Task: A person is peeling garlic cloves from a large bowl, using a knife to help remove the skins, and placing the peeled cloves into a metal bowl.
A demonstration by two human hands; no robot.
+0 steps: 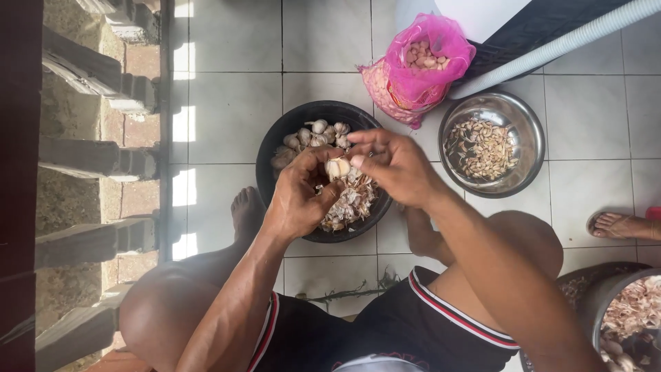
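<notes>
Both hands are working over the round black plastic bowl [275,148]. Left hand [297,196] & right hand [394,165] are pinching one white garlic bulb [337,167] between fingertips. Cloves could be popping loose w/ a hard pull, missing the bowl just below the grip, landing on the white tile floor [227,103].

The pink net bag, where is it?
In the head view, the pink net bag lies on the tiled floor, upper middle, between the black bowl and steel bowl.
</notes>
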